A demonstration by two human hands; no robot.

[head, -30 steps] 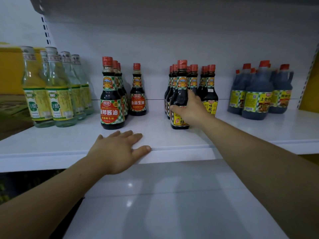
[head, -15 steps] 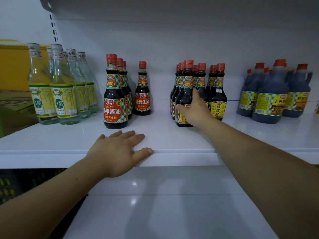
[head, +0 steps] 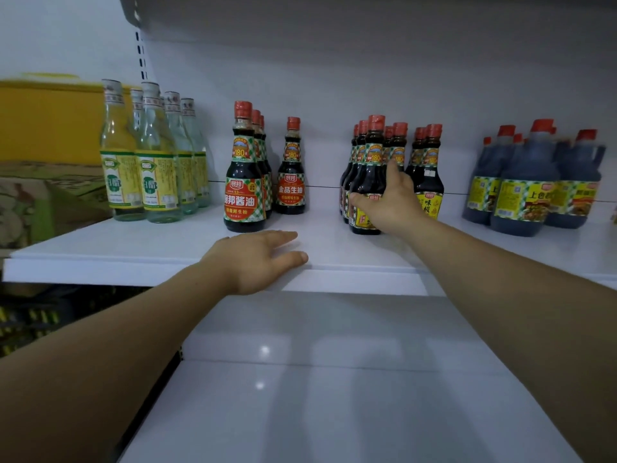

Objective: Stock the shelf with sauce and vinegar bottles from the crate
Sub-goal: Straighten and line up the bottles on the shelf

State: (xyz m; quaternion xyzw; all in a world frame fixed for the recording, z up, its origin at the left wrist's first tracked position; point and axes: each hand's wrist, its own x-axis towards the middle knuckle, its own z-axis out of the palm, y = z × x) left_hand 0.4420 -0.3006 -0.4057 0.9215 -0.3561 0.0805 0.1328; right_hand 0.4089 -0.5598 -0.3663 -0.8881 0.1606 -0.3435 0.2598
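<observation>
The dark sauce bottle with a yellow label (head: 365, 182) stands on the white shelf (head: 100, 252) in front of a crowd of matching red-capped bottles (head: 430, 175), with blurred dark jugs (head: 524, 195) to the right. The right hand (head: 392, 205) hides its lower half, so I cannot tell whether the fingers curl round it. The left hand (head: 257, 259) lies flat on the near edge, its fingers (head: 283, 236) loosely together.

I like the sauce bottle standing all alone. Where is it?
In the head view, the lone sauce bottle stands just left of centre on the shelf, just right of the red-labelled row, beyond the left hand.
</observation>
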